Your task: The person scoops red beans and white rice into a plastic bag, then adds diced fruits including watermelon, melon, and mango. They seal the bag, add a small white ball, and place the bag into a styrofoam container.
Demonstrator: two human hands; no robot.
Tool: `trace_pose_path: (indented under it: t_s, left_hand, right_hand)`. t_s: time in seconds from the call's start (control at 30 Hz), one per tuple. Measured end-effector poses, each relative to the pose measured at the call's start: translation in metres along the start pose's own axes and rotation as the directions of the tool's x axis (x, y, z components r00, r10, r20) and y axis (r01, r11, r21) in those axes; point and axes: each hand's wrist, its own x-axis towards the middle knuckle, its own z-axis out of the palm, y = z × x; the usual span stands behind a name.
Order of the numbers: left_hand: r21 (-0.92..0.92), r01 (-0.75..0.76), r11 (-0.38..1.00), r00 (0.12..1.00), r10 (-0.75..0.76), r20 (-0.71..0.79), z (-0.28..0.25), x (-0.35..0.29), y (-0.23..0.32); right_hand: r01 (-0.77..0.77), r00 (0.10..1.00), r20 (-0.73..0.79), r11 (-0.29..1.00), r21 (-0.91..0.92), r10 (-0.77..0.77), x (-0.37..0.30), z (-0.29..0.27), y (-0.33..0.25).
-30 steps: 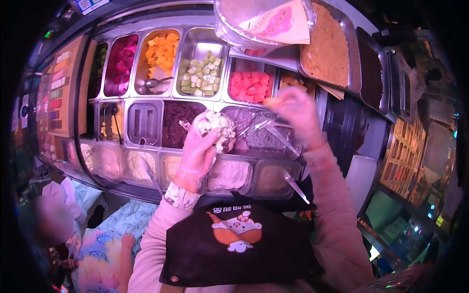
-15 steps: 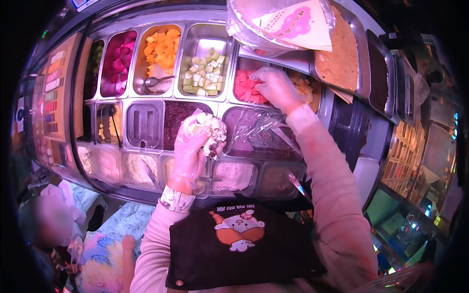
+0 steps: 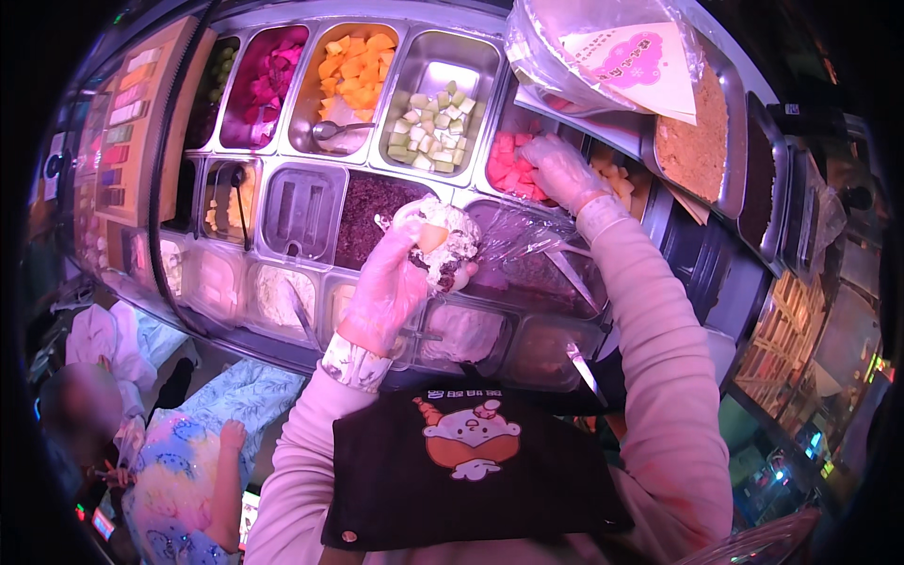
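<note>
Left hand (image 3: 386, 290), centre: fingers curled round white creamy ball (image 3: 452, 247) | right hand (image 3: 565, 175), upper middle: fingers bent at red fruit cubes (image 3: 508, 175), hold unclear

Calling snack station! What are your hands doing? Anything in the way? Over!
Left hand: holding creamy white lump, orange piece on top. Right hand: down at the red fruit cubes. Clear wrap nearby; no blockage seen.
</note>
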Motion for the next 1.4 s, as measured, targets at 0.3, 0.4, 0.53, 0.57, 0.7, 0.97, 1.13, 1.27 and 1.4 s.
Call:
trace_pose_path:
  t_s: [0.3, 0.4, 0.53, 0.57, 0.7, 0.97, 1.13, 1.27, 1.4]
  left_hand:
    - [0.164, -0.044, 0.986, 0.989, 0.066, -0.132, -0.005, 0.0, -0.008]
    - [0.118, -0.067, 0.991, 0.988, 0.082, -0.128, -0.012, -0.003, -0.009]
    - [0.08, -0.081, 0.994, 0.994, 0.087, -0.068, -0.017, 0.001, -0.009]
    - [0.084, -0.085, 0.993, 0.995, 0.089, -0.043, -0.02, 0.004, -0.009]
    - [0.007, -0.101, 0.995, 0.988, 0.102, -0.113, -0.018, 0.006, -0.01]
    - [0.092, -0.166, 0.982, 0.984, 0.171, -0.049, -0.004, -0.034, -0.005]
    - [0.1, -0.174, 0.98, 0.982, 0.18, -0.058, -0.033, -0.044, -0.001]
    - [0.061, -0.031, 0.998, 0.999, 0.032, -0.022, -0.051, -0.047, 0.022]
    - [0.027, -0.047, 0.999, 0.997, 0.045, 0.056, -0.04, -0.063, 0.066]
  right_hand:
    - [0.029, 0.999, 0.014, 1.0, -0.002, -0.029, 0.01, 0.019, 0.014]
    - [-0.077, 0.994, -0.068, 0.994, 0.079, 0.083, 0.013, 0.014, 0.002]
    - [-0.24, 0.884, 0.001, 0.451, 0.86, 0.467, -0.01, -0.022, -0.022]
    - [-0.192, 0.857, 0.118, 0.099, 0.976, 0.502, -0.017, -0.027, -0.025]
    - [-0.215, 0.965, 0.216, -0.02, 0.976, 0.149, -0.034, -0.078, -0.128]
    - [0.011, 0.994, -0.07, 0.54, 0.842, 0.089, -0.039, -0.062, -0.19]
    - [-0.03, 0.996, -0.033, 0.695, 0.718, 0.078, -0.03, -0.048, -0.214]
    - [-0.131, 0.991, 0.094, 0.699, 0.703, 0.091, -0.002, -0.057, -0.211]
    - [-0.195, 0.952, -0.074, 0.777, 0.599, 0.296, 0.073, -0.06, -0.172]
